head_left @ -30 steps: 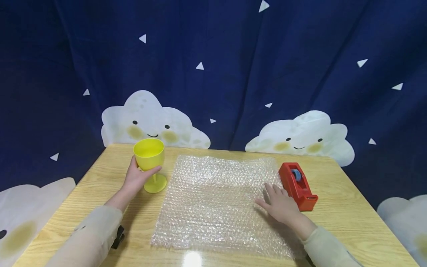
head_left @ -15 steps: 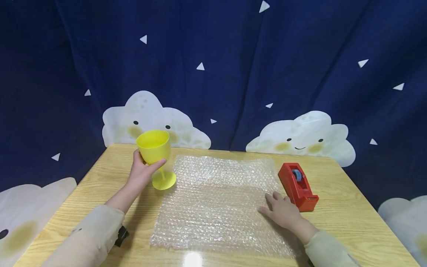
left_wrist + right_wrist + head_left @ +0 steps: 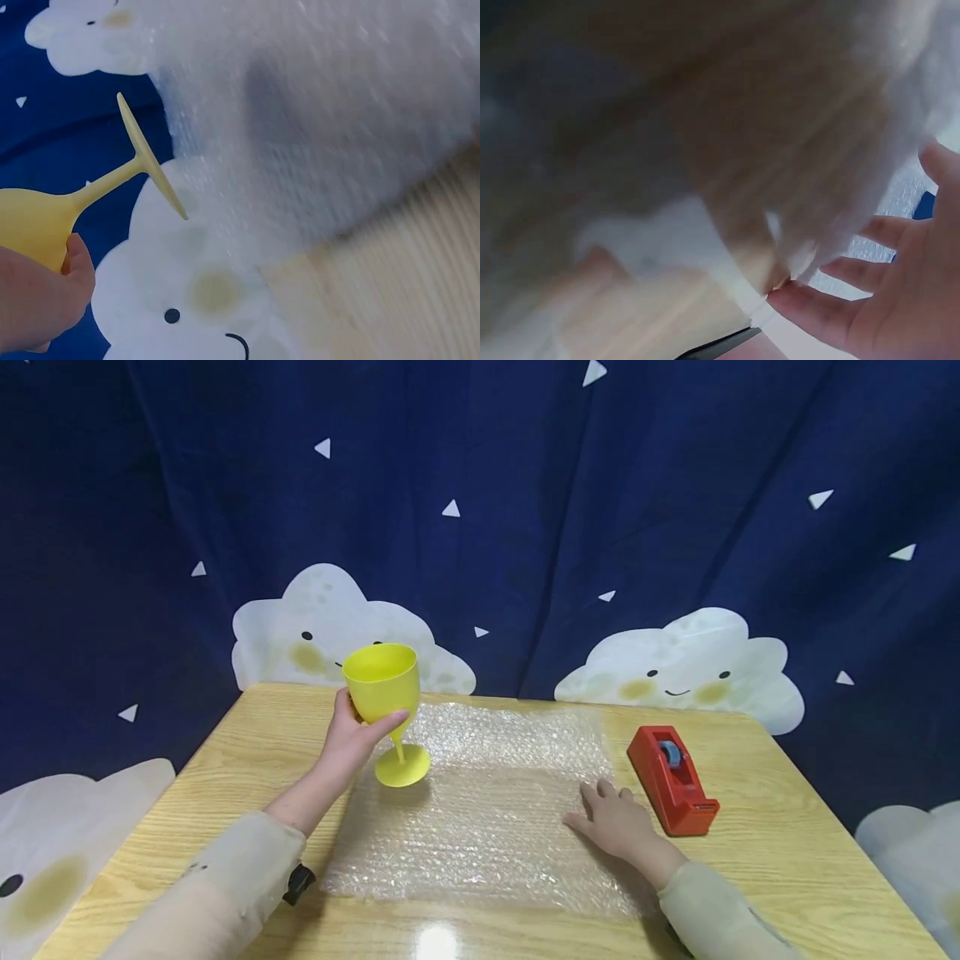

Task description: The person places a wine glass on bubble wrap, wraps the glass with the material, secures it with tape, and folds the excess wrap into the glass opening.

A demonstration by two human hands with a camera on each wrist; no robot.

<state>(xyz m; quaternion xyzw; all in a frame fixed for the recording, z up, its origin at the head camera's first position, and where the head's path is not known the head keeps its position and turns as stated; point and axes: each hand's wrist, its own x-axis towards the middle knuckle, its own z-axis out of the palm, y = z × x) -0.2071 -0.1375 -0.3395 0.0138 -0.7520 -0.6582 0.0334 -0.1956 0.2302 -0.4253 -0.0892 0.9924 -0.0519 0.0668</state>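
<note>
A yellow goblet hangs slightly tilted over the left part of a bubble wrap sheet. The left hand grips it round the lower bowl, the thumb across the front. In the left wrist view the goblet's stem and base point away from the hand, above the blurred wrap. The right hand rests on the wrap's right side with spread, slightly bent fingers; the right wrist view shows its fingertips at the sheet and the hand.
A red tape dispenser with a blue roll stands on the wooden table, just right of the right hand. Behind the table hangs a dark blue curtain with white clouds and triangles.
The left hand has carried the goblet up and to the right, from beside the wrap to over it. The right hand and the wrap have shifted slightly left.
</note>
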